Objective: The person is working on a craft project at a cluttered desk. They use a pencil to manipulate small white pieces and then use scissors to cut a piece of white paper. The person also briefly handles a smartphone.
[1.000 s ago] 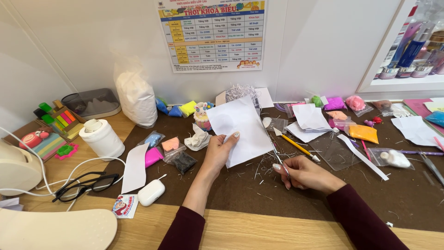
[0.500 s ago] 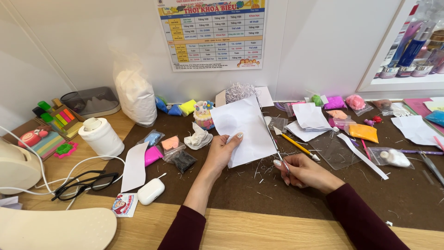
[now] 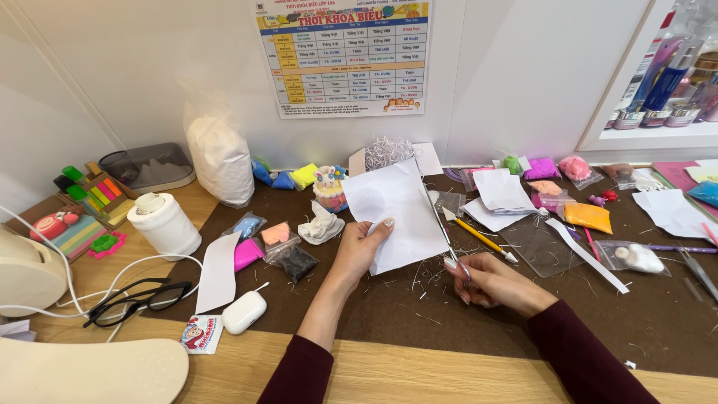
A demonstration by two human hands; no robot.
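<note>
The left hand (image 3: 359, 251) pinches the lower left edge of a white sheet of paper (image 3: 400, 213), thumb on the face and fingers behind, and holds it raised off the desk (image 3: 359, 307), tilted up and away from the person. The right hand (image 3: 490, 283) is closed around the handles of a pair of scissors (image 3: 441, 228), whose thin blades run from that grip up and to the left along the sheet's right edge. So the paper lies up and to the left of the right grip and directly above the left one. Its long axis runs from the lower right corner near the scissor hand to the upper left corner near the small cake figure (image 3: 329, 188).

The blades lie nearly parallel to the sheet's right border, very close to it, so only a narrow strip of paper lies beyond the blade. Whether the blades are apart or shut cannot be told; they read as one thin dark line. Both hands are about equally near the sheet: the left touches it, the right meets it only through the scissors.

Thin paper slivers (image 3: 419, 280) lie scattered on the brown mat below the hands. A yellow pencil (image 3: 482, 239) lies just right of the blades, apart from them.
</note>
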